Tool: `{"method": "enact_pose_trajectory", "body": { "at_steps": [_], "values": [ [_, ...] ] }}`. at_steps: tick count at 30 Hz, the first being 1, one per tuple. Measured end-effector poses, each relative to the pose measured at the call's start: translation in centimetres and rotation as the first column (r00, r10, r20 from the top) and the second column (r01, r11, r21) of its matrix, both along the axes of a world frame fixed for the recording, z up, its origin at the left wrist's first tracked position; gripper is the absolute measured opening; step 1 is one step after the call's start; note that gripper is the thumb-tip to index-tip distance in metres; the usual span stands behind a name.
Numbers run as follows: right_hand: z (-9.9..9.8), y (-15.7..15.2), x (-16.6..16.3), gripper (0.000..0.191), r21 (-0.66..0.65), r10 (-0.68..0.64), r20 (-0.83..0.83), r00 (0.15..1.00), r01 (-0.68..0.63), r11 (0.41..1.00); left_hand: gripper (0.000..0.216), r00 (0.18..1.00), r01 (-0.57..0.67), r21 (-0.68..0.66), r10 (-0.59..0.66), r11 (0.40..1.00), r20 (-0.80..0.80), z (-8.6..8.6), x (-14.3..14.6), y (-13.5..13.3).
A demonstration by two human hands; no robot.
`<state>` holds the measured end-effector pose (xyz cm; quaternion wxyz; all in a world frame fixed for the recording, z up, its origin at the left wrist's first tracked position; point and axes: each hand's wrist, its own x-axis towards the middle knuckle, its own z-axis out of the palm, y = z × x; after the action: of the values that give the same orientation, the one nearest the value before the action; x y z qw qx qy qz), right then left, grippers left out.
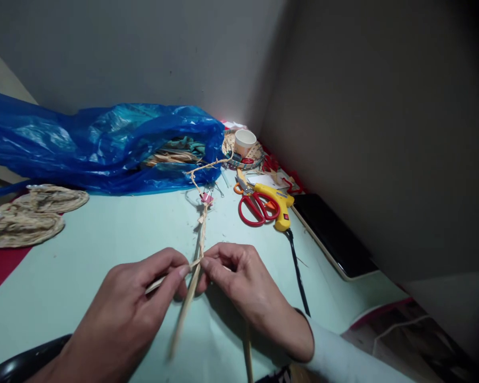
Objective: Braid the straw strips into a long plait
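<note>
A thin braid of pale dried straw (203,229) runs toward me from a pink clip (207,199) on the table. My left hand (143,303) pinches one flat strand between thumb and forefinger, just left of the braid's near end. Close beside it, my right hand (239,276) is closed on the braid's near end, thumb against fingers. One loose strand (181,319) hangs down between the hands, blurred at its tip. Another strand (248,354) shows below my right wrist. The far end of the braid trails beyond the clip toward a woven basket.
Behind lies a blue plastic bag (115,143) with straw bundles inside. Woven straw soles (35,213) rest at left. Red-handled scissors (257,207), a yellow glue gun (281,210) with black cord and a dark tablet (335,234) lie right. A white cup (245,140) stands in the woven basket (227,142).
</note>
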<state>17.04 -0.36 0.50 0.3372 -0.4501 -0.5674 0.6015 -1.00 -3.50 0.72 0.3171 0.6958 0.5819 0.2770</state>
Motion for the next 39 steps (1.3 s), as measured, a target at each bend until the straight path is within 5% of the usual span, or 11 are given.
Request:
{"method": "enact_pose_trajectory", "body": {
  "at_steps": [3, 5, 7, 8, 13, 17, 19, 21, 24, 34, 39],
  "values": [
    [0.1, 0.0, 0.0, 0.025, 0.020, -0.030, 0.007, 1.000, 0.030, 0.999, 0.014, 0.985, 0.094, 0.380, -0.029, 0.920, -0.172, -0.6, 0.4, -0.5],
    [0.0, 0.0, 0.1, 0.024, 0.019, -0.028, -0.015, 1.000, 0.028, 0.999, 0.020, 0.941, 0.265, 0.598, -0.069, 0.756, -0.330, -1.1, 0.9, -0.9],
    [0.0, 0.1, 0.2, 0.025, -0.019, 0.022, -0.072, 0.997, -0.024, 1.000, 0.028, 0.873, 0.406, 0.667, -0.050, 0.624, -0.485, -1.5, 1.4, -1.5],
    [-0.1, 0.1, 0.3, 0.025, -0.040, 0.052, -0.110, 0.992, -0.057, 0.998, 0.030, 0.846, 0.431, 0.661, -0.020, 0.614, -0.533, -1.7, 1.7, -1.9],
    [0.1, 0.2, 0.4, 0.020, -0.095, 0.054, -0.226, 0.973, -0.077, 0.992, 0.030, 0.872, 0.327, 0.538, -0.028, 0.777, -0.490, -1.8, 2.2, -3.1],
    [-0.2, 0.1, 0.3, 0.020, -0.063, 0.035, -0.264, 0.964, -0.053, 0.997, 0.020, 0.996, 0.082, 0.386, -0.066, 0.919, -0.055, -0.2, 1.4, -1.0],
    [-0.4, 0.0, 0.2, 0.020, -0.075, 0.052, -0.305, 0.951, -0.078, 0.994, 0.017, 0.988, -0.014, 0.094, -0.001, 0.995, 0.153, 0.4, 1.2, 0.5],
    [-0.7, 0.0, 0.2, 0.020, -0.077, 0.076, -0.314, 0.946, -0.105, 0.992, 0.021, 0.907, 0.119, -0.252, -0.002, 0.960, 0.421, 0.4, 1.3, 1.7],
    [-0.7, 0.0, 0.4, 0.016, -0.004, 0.067, -0.215, 0.974, -0.070, 0.998, 0.033, 0.778, 0.229, -0.462, 0.124, 0.857, 0.616, -0.5, 1.6, 2.4],
    [0.5, -1.0, 1.1, 0.017, 0.272, -0.024, 0.303, 0.953, -0.063, 0.960, 0.013, 0.904, 0.021, -0.276, 0.100, 0.961, 0.417, -0.5, 1.0, 2.3],
    [0.2, -1.2, 1.2, 0.019, 0.332, -0.077, 0.371, 0.925, -0.055, 0.942, 0.021, 0.930, -0.068, -0.302, 0.170, 0.951, 0.327, -0.6, 1.0, 2.4]
  ]
}}
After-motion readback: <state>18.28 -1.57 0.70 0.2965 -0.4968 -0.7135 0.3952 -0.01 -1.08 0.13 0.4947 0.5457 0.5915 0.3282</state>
